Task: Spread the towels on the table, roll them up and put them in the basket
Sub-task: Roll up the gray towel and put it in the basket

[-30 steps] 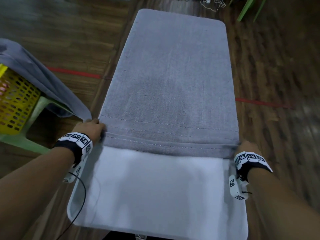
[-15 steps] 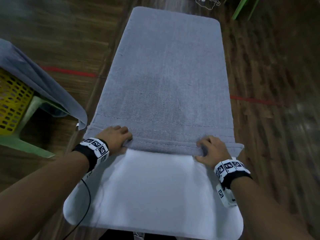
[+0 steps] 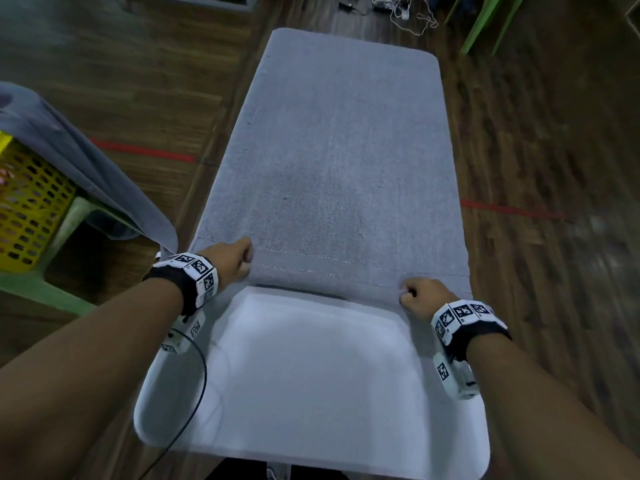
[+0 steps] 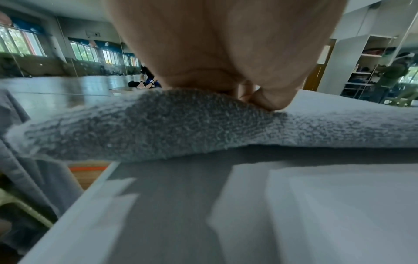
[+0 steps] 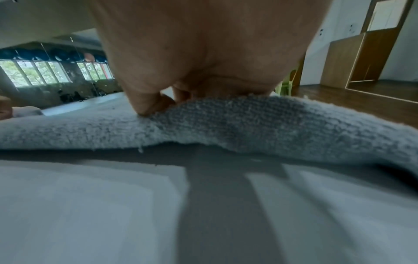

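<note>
Right now we have the grey towel (image 3: 332, 161) lying flat on the white table (image 3: 304, 382), its long axis running straight away from us. Our left hand (image 3: 231, 259) and right hand (image 3: 420, 295) each pinch its near edge, one toward each corner. The left sits slightly farther out, so we judge the roll should travel straight away from us, along that axis.

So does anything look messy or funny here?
Mostly tidy. The grey towel lies flat on the white table, both hands pinching its near edge. One oddity: another grey towel hangs untidily over the yellow basket, spilling off its side.
</note>
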